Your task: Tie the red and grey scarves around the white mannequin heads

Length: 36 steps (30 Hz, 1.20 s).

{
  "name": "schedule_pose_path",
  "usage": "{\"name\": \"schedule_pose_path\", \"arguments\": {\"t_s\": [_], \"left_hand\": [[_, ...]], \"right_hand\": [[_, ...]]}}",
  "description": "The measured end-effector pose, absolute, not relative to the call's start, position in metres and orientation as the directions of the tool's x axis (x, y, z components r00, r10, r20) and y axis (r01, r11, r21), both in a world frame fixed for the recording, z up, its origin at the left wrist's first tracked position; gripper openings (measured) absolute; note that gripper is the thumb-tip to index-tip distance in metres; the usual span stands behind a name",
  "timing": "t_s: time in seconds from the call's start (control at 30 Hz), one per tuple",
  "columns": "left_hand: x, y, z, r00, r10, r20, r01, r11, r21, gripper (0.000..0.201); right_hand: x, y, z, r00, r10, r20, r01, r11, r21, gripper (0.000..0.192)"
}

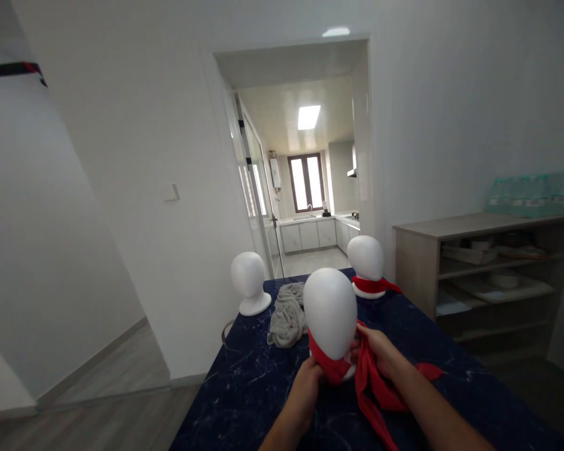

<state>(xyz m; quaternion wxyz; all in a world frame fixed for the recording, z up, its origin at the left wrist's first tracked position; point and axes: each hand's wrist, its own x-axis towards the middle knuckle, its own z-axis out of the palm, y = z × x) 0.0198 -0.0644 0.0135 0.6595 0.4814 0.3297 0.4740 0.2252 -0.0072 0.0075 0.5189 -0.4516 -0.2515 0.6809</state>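
Observation:
A white mannequin head (329, 310) stands upright at the near part of the dark blue marbled table (244, 388). Around its neck runs a red scarf (326, 363), whose long loose ends hang and lie to the right. At the left of the neck, my left hand (310, 379) is closed on the scarf, its fingertips partly hidden. My right hand (376, 347) grips the scarf at the right side of the neck, with the cloth dropping below it. A second mannequin head (365, 257) behind wears a red scarf (371, 285). The third mannequin head (248, 275), at the left, is bare.
A crumpled grey cloth (289, 316) lies behind the near head, on its left. To the right stands a wooden shelf unit (416, 263) with bottled water packs (533, 194) on top. Beyond the table, a doorway opens onto a kitchen with white cabinets (308, 235).

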Motion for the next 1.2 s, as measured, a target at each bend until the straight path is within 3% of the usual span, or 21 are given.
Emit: {"name": "schedule_pose_path", "arguments": {"t_s": [0.1,0.2,0.3,0.4,0.6,0.77,0.97,1.2], "left_hand": [[0.017,-0.062,0.010,0.306,0.950,0.070,-0.272,0.017,0.962,0.048],[0.016,-0.058,0.004,0.285,0.954,0.093,-0.255,-0.018,0.967,0.046],[0.017,-0.052,-0.001,0.245,0.962,0.122,-0.241,-0.061,0.969,0.041],[0.019,-0.048,-0.003,0.229,0.959,0.167,-0.243,-0.109,0.964,0.037],[0.018,-0.048,0.004,0.248,0.955,0.161,-0.263,-0.094,0.960,0.032],[0.015,-0.050,0.015,0.270,0.952,0.145,-0.232,-0.081,0.969,0.032],[0.016,-0.051,0.016,0.267,0.955,0.130,-0.228,-0.069,0.971,0.037],[0.020,-0.047,0.011,0.301,0.934,0.194,-0.241,-0.122,0.963,0.048]], "right_hand": [[0.225,-0.012,0.011,0.088,0.983,-0.163,-0.043,-0.160,-0.986,0.030],[0.228,-0.023,0.015,0.201,0.979,0.026,0.372,-0.052,-0.927,0.026],[0.228,-0.042,0.013,0.304,0.930,0.204,0.503,0.025,-0.864,0.025],[0.220,-0.061,0.005,0.354,0.878,0.324,0.483,0.125,-0.867,0.025],[0.197,-0.077,-0.007,0.174,0.912,0.371,0.336,0.300,-0.893,0.036],[0.192,-0.082,-0.001,0.092,0.929,0.359,0.206,0.335,-0.919,0.041],[0.190,-0.077,-0.009,0.105,0.914,0.392,0.193,0.368,-0.910,0.038],[0.182,-0.073,-0.009,0.093,0.961,0.259,-0.108,0.268,-0.957,0.046]]}}
